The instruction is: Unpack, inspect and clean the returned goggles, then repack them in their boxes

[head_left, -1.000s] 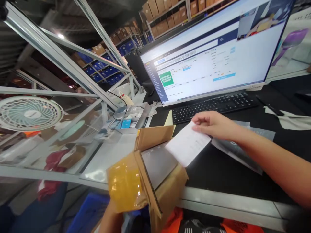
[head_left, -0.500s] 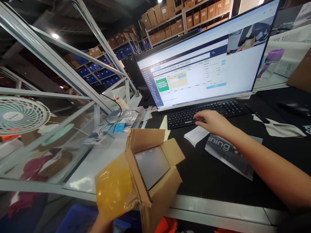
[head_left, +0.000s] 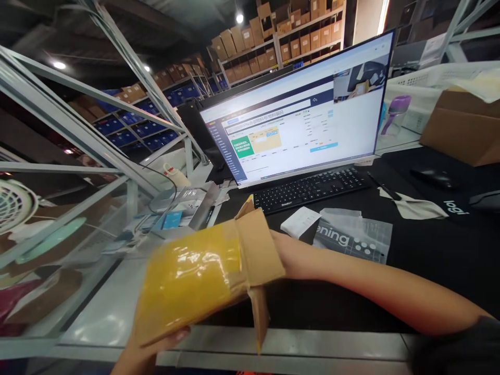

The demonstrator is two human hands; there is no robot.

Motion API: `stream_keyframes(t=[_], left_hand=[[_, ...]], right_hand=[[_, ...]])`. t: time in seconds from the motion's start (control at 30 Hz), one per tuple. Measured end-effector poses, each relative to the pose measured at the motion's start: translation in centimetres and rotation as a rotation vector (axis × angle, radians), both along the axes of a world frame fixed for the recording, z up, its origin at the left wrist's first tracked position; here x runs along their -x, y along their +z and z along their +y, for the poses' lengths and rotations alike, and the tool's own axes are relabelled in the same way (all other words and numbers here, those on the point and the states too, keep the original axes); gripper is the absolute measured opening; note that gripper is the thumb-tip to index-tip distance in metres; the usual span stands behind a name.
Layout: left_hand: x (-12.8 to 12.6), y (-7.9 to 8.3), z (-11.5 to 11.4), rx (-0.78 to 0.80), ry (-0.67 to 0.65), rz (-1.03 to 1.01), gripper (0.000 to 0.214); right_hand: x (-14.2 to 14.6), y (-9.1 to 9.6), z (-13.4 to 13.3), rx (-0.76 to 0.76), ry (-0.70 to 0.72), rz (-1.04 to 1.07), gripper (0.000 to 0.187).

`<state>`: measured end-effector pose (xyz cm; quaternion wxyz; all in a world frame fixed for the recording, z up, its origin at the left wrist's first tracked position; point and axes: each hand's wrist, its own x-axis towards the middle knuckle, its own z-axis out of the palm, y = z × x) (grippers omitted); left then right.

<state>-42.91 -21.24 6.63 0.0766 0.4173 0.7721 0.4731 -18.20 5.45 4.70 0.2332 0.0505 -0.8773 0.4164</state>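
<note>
A cardboard box (head_left: 207,273) with yellow tape over its bottom is tipped on its side over the desk's front edge. My left hand (head_left: 144,349) grips the box from below, only the fingertips showing. My right hand (head_left: 287,252) reaches into the open end of the box behind a raised flap; its fingers are hidden. A small white paper slip (head_left: 300,221) lies on the black mat just before the keyboard (head_left: 310,188). Beside the slip lies a clear plastic bag (head_left: 351,234) with white lettering.
A lit monitor (head_left: 297,125) stands behind the keyboard. A brown carton (head_left: 463,127) and a mouse (head_left: 433,178) are at the right, with crumpled paper (head_left: 414,207) nearby. Metal frame bars (head_left: 97,151) and a white fan (head_left: 11,203) fill the left. Warehouse shelves with boxes are behind.
My right hand left the paper slip by the keyboard and went into the box. The box was turned onto its side, taped bottom toward me. My view swung to the right.
</note>
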Motion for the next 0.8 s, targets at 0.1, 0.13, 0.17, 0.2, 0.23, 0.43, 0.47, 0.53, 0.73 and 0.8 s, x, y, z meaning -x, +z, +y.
stream_keyframes(t=[0.1, 0.13, 0.17, 0.2, 0.23, 0.43, 0.47, 0.53, 0.73, 0.8], left_hand=[[-0.1, 4.6, 1.6, -0.026, -0.011, 0.172, 0.065], [-0.2, 6.4, 2.5, -0.003, -0.073, 0.269, 0.081], [-0.3, 8.2, 3.5, 0.043, -0.154, 0.38, 0.092], [-0.5, 10.0, 4.6, 0.104, -0.238, 0.478, 0.098], [-0.7, 11.6, 5.6, 0.162, -0.31, 0.563, 0.101], [-3.0, 16.7, 8.3, 0.354, -0.405, 0.844, 0.101], [-3.4, 16.6, 8.3, 0.335, -0.373, 0.833, 0.1], [-4.0, 15.9, 8.4, 0.332, -0.324, 0.797, 0.094], [-3.4, 13.4, 8.4, 0.388, -0.282, 0.732, 0.089], [-2.5, 12.9, 8.1, 0.309, -0.243, 0.691, 0.086]], right_hand=[[-0.6, 0.6, 0.8, -0.181, -0.039, -0.133, 0.051], [-0.8, 0.9, 1.0, -0.265, -0.055, -0.195, 0.047], [-1.0, 1.2, 1.2, -0.346, -0.071, -0.262, 0.043], [-1.1, 1.5, 1.4, -0.414, -0.085, -0.327, 0.039], [-1.2, 1.7, 1.6, -0.464, -0.098, -0.381, 0.036], [-1.0, 1.1, 2.1, -0.533, -0.156, -0.499, 0.029], [-1.0, 0.7, 1.9, -0.535, -0.141, -0.502, 0.029], [-1.0, -0.2, 1.4, -0.531, -0.094, -0.49, 0.033], [-0.5, -1.4, 0.2, -0.263, -0.03, -0.309, 0.068], [0.2, -1.4, 0.2, -0.051, -0.081, -0.095, 0.058]])
